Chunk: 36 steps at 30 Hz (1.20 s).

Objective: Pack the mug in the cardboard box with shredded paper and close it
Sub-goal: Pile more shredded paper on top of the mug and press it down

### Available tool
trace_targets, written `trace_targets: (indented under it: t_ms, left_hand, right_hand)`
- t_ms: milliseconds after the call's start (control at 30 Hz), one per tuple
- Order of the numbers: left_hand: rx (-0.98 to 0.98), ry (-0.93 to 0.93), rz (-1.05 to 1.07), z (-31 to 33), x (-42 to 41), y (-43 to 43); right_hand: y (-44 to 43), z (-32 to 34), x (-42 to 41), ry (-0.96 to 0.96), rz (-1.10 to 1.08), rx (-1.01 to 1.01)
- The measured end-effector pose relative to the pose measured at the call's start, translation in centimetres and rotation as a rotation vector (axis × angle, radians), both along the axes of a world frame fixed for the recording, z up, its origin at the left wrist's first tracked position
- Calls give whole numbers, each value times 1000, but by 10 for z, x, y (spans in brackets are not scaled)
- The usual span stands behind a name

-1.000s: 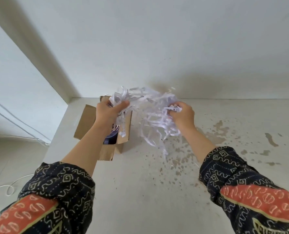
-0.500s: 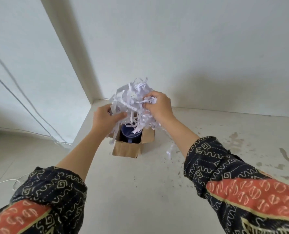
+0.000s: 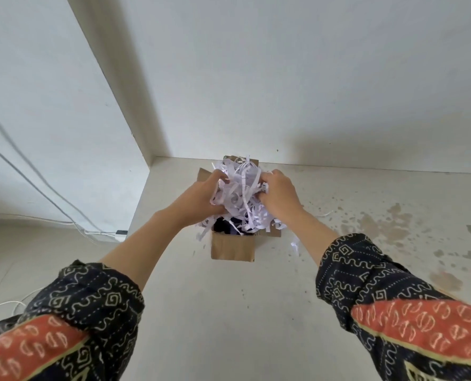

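1. I am holding a tangled wad of shredded paper (image 3: 241,188) right above the open cardboard box (image 3: 233,247). My left grip (image 3: 198,200) is curling round its left side and my right grip (image 3: 279,196) round its right, fingers buried in the strips.
2. I am taking it from both sides because, as I judge it, loose strips would be slipping out of a one-sided hold. Some are trailing over the box's front rim.
3. The mug (image 3: 223,225) is sitting inside the box, showing only as a dark shape under the paper, so this padding seems to be going on top of it.
4. The box is standing on the desk (image 3: 228,312), close to the wall behind it, its flaps splaying outward and leaving the mouth free.
5. Stray strips (image 3: 294,244) are lying just right of the box, brown stains (image 3: 380,226) farther right, white cables (image 3: 36,185) well to its left.
6. The overhanging strips are likely getting in the flaps' way and will need tucking in.
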State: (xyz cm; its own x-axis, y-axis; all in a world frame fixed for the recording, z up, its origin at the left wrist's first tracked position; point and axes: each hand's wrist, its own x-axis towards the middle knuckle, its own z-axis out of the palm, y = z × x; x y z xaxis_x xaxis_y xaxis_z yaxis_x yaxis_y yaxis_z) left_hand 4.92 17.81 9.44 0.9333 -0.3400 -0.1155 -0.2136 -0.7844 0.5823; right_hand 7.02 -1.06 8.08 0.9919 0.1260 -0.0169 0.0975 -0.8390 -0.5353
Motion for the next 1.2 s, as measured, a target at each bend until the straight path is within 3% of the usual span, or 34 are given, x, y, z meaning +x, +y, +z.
trace_targets:
  t_ms: [200, 400, 467, 567, 633, 733, 867, 1000, 1100, 1200]
  left_hand:
    - [304, -118, -227, -17, 10, -3]
    - [281, -64, -216, -26, 12, 9]
    - [246, -61, -246, -23, 8, 15]
    - [1, -40, -201, -15, -2, 22]
    - [-78, -86, -162, -11, -13, 26]
    - [-186, -249, -8, -14, -36, 32]
    - [-345, -449, 444, -20, -74, 24]
    - [-420, -216, 793, -34, -91, 15]
    - [-432, -52, 820, -45, -95, 9]
    - [-655, 131, 869, -49, -88, -1]
  right_hand:
    - [0, -5, 3, 4, -24, 53]
    - [18, 2, 0, 303, -41, 480]
    - [21, -1, -1, 284, -31, 411]
    - [20, -5, -4, 219, 58, 112]
    - [18, -4, -6, 203, 95, 76]
    - [17, -3, -8, 187, 155, 57]
    - [19, -6, -12, 75, 171, 33]
    - [18, -5, -17, 127, 179, 69]
    - [14, 0, -18, 228, 206, 81]
    - [10, 3, -18, 224, 261, 64]
